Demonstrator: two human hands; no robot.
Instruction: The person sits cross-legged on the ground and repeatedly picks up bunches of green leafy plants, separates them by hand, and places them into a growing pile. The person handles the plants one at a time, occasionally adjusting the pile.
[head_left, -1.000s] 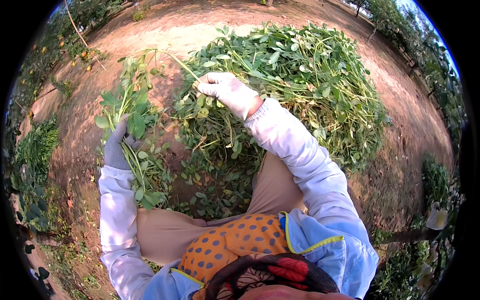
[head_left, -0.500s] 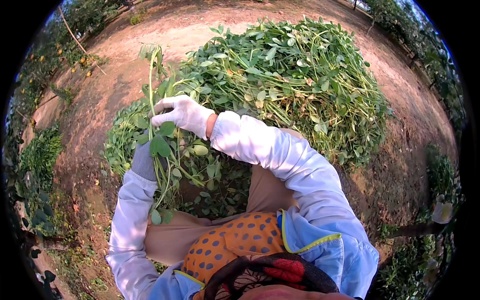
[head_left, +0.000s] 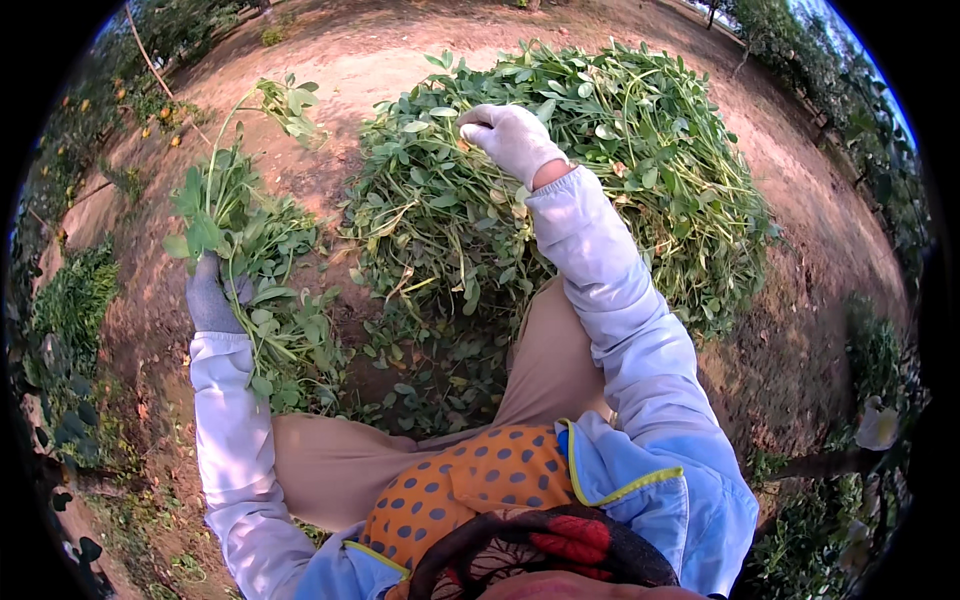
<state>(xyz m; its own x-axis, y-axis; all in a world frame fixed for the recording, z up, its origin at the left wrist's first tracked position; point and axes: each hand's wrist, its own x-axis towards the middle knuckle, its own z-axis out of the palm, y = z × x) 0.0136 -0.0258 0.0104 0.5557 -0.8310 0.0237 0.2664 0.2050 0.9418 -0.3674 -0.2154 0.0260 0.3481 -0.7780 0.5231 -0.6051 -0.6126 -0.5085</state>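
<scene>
Grey glove on your left hand (head_left: pixel 212 290), fingers curled round the stems of a leafy bunch (head_left: pixel 205 232), one long stem arching up and over. White glove on your right hand (head_left: pixel 513 140), fingers bent inward; can't tell how tightly, or if anything's pinched. It's over the big green heap (head_left: pixel 640 180) ahead. Your tan trousers (head_left: pixel 345 465) below, soil (head_left: pixel 340 50) beyond.

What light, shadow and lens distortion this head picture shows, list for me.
Head view: strong sun pales the ground beyond the green heap; head view: dappled light spots the left sleeve; head view: the ground between heap and legs lies in shade; head view: fisheye rounds the frame to black corners, with dark, indistinct foliage at the right rim.
</scene>
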